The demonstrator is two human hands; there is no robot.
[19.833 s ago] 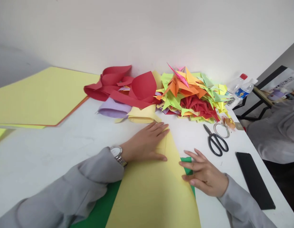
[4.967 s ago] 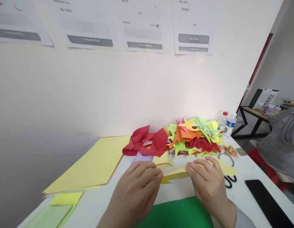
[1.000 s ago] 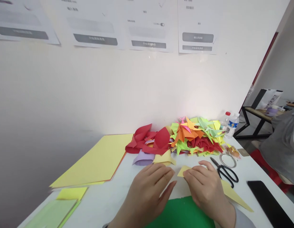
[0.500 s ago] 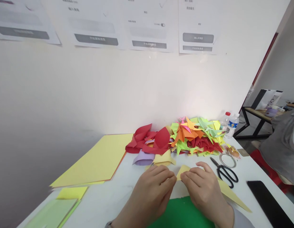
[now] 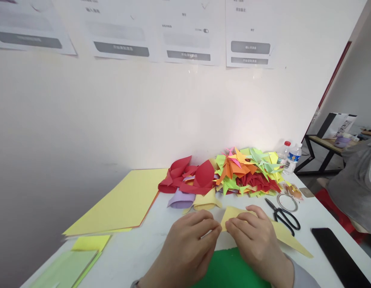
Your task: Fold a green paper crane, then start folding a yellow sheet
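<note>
A pale yellow piece of paper (image 5: 289, 237) runs behind my right hand (image 5: 253, 236), its long pointed end sticking out to the right. My right hand is closed on the paper, thumb and fingers pinched near its left part. Just left of it, my left hand (image 5: 193, 239) is closed too, its fingertips pinching the left edge of the same paper. The exact grip is partly hidden by the fingers. Below both hands lies a green sheet (image 5: 233, 270) on the white table.
Behind my hands are red curled paper pieces (image 5: 205, 178) and a heap of folded colored paper (image 5: 242, 172). Scissors (image 5: 283, 216), a tape roll (image 5: 287, 202), a black phone-like slab (image 5: 338, 256) and bottles (image 5: 292, 159) stand right. Yellow sheets (image 5: 122, 204) and green paper (image 5: 65, 268) lie left.
The yellow paper's right tip has shifted slightly left and up. Both hands have moved a little left, still pinching the paper.
</note>
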